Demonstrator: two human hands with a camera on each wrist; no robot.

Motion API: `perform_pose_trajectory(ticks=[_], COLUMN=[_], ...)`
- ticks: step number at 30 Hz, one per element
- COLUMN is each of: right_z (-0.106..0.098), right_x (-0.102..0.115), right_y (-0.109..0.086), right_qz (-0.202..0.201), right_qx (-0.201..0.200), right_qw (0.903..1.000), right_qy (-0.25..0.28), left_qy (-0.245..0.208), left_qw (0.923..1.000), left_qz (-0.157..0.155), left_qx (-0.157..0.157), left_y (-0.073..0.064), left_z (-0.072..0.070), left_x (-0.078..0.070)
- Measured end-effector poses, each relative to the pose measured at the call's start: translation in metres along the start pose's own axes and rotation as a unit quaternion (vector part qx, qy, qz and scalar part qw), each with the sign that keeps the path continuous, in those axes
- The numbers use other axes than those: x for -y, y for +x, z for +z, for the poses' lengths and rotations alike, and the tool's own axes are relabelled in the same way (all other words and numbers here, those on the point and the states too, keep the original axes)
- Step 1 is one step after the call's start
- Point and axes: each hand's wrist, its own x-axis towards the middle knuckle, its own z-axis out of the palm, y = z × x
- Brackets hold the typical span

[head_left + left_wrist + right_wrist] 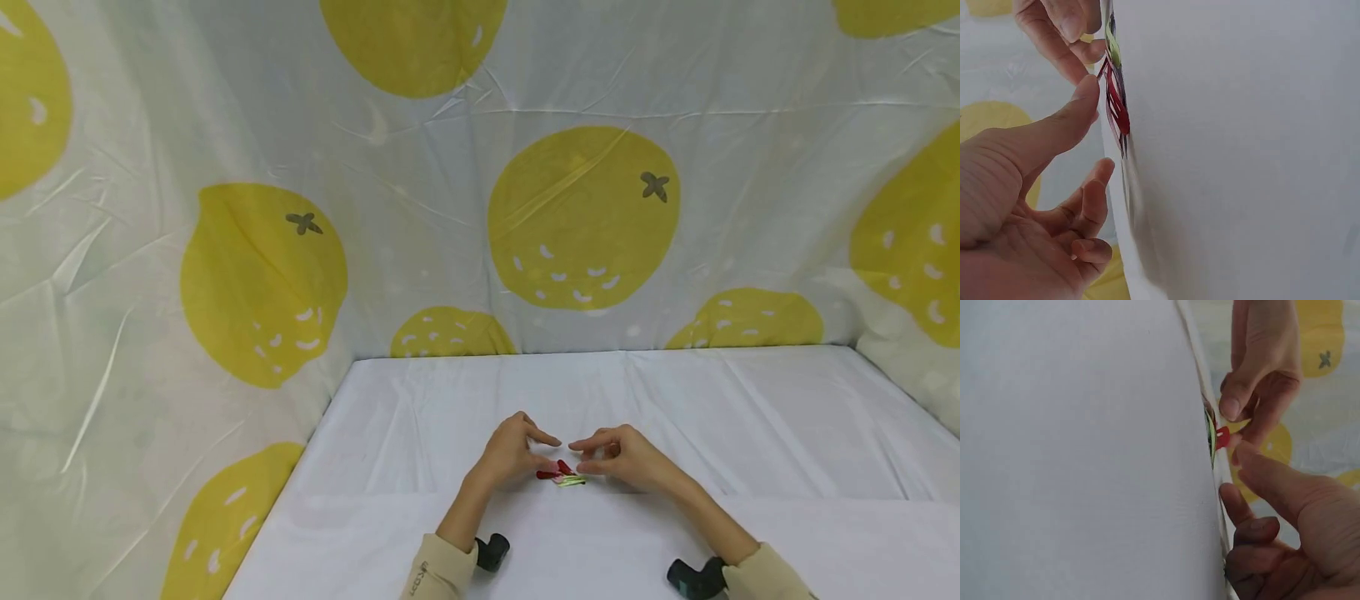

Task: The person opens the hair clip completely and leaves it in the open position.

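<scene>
At the left, a beige cloth sleeve with a black wrist-worn camera leads to the left hand. Its thumb reaches to the near side of the little heap, and a wide gap parts thumb from fingers; nothing is plainly in its grasp, though I cannot tell whether the thumb touches a piece.

Next come small, glossy red teardrop-shaped pieces – much like snap hair clips – and, overlapping them on the right, slim lime-green pieces. Both lie on the white cloth table cover, between the two hands.

The right hand leans in from the other side, thumb and forefinger apart, with no clear hold on anything; contact with the heap is again unclear.

For such fine, overlapped pieces, I would work with fingertips alone: steady the heap lightly with one thumb, lift a single piece by its edge – pressing down would likely spread the others or snag the cloth.
</scene>
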Motion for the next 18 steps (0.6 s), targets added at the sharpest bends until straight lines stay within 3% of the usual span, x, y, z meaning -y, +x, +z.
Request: perform_pose_trajectory(ticks=[9, 18], right_z=[0.008, 0.014], right_x=[-0.006, -0.006], right_y=[0.003, 0.004], right_qz=[-0.029, -0.031], right_qx=[-0.018, -0.034], right_qw=[0.9994, 0.9988], right_qy=[-0.003, -0.014], left_qy=[0.001, -0.002], left_qw=[0.9999, 0.9999], left_qz=[0.009, 0.01], left_qx=[0.01, 0.009], left_y=[0.007, 0.005], left_z=[0.008, 0.008], left_x=[0.0, 0.0])
